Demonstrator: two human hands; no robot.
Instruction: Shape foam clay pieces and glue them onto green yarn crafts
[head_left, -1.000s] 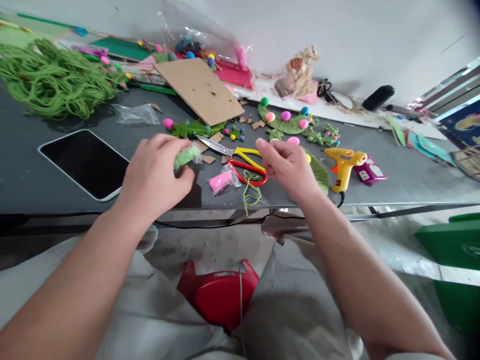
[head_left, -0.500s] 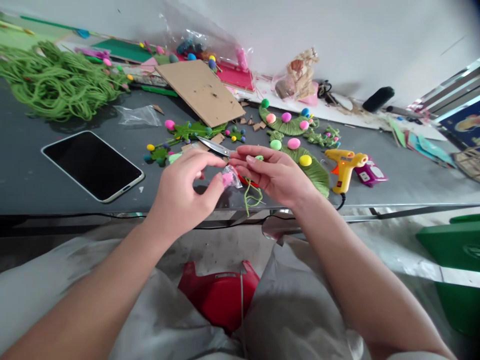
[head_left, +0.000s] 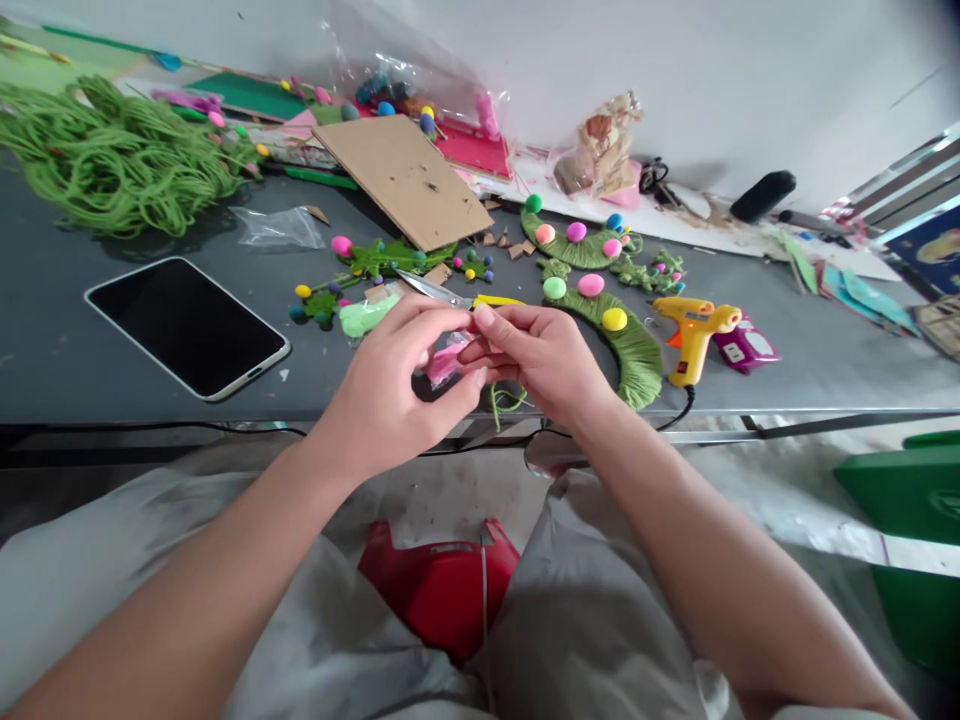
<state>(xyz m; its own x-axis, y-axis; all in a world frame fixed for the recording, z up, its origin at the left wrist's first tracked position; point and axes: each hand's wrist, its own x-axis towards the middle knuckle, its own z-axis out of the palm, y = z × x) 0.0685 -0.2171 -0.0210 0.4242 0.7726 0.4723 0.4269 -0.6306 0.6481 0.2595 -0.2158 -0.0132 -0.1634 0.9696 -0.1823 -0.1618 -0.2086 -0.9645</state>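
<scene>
My left hand (head_left: 401,385) and my right hand (head_left: 551,365) meet over the table's front edge, fingertips together. Both are closed in a pinch, and whatever lies between the fingers is too small and hidden to name. Behind the left fingers, a pink lump in clear plastic (head_left: 448,360) shows through the gap above the thumb. Scissors (head_left: 431,290) lie just beyond my fingertips, with a yellow handle partly covered. Green yarn (head_left: 508,400) loops below the right fingers. A green yarn-wrapped crescent (head_left: 637,360) with coloured balls lies beside my right hand.
A phone (head_left: 187,325) lies at left, below a heap of green yarn (head_left: 127,160). A yellow glue gun (head_left: 694,335) stands at right by a purple packet (head_left: 748,345). Cardboard (head_left: 405,180) lies behind. Below are a red stool (head_left: 439,595) and a green bin (head_left: 900,490).
My right hand has turned from palm-up and partly open to a pinch. My left hand has moved right to meet it, and the pink lump now shows behind the left fingers.
</scene>
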